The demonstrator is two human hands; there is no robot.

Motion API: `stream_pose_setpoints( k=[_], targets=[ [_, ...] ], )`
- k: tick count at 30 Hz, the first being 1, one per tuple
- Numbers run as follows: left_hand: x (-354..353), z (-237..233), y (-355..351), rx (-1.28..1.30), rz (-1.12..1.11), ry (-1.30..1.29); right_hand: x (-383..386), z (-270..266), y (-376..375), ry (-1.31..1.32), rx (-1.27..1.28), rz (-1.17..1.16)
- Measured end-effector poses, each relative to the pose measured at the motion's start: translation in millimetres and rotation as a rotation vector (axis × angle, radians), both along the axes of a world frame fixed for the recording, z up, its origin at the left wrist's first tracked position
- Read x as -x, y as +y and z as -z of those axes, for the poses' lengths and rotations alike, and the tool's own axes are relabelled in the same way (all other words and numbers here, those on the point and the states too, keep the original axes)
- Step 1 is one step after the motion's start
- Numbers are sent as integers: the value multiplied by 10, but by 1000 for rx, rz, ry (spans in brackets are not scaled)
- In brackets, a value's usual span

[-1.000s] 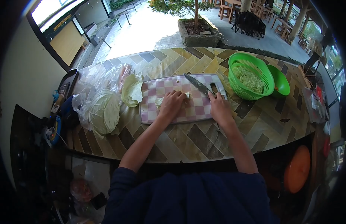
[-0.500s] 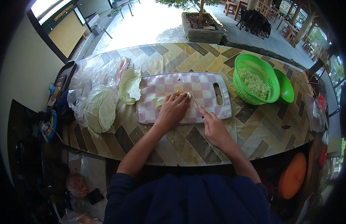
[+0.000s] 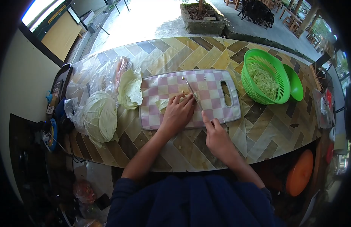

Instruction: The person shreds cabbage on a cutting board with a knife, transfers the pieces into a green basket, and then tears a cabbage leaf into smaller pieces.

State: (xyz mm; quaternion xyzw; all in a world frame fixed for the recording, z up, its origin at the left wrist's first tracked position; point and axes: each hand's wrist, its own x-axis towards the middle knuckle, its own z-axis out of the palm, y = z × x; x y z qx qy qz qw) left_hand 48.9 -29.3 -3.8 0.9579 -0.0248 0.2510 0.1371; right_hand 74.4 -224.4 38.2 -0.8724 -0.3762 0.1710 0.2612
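Note:
A pink-and-white checked cutting board (image 3: 209, 89) lies on the table. My left hand (image 3: 178, 115) presses a pale roll of cabbage leaf (image 3: 162, 104) onto it, fingers bent over the roll's right part. Closed round a knife handle, my right hand (image 3: 217, 139) is at the board's front edge. The knife (image 3: 193, 92) slants up and left, its blade beside my left fingertips at the cut end of the roll. Small cabbage bits lie near the blade. Left of the board are a loose cabbage leaf (image 3: 130, 89) and a cabbage head (image 3: 101, 118).
A green basket (image 3: 250, 85) of shredded cabbage (image 3: 263, 81) stands at the right, with a green bowl (image 3: 295, 85) beside it. Clear plastic bags (image 3: 103, 77) lie at the left. A dark tray (image 3: 62, 81) sits at the table's left edge.
The view has shifted slightly. The knife's blade now shows longer, pointing up and left past my left fingertips. My right hand has moved a little down, still holding the handle.

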Motion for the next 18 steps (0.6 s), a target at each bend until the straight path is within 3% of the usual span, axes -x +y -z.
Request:
stream_pose_setpoints(
  k=[18],
  targets=[
    [3,-10,23,5,9,25,-123,94,-18,-26,-236,36]
  ],
)
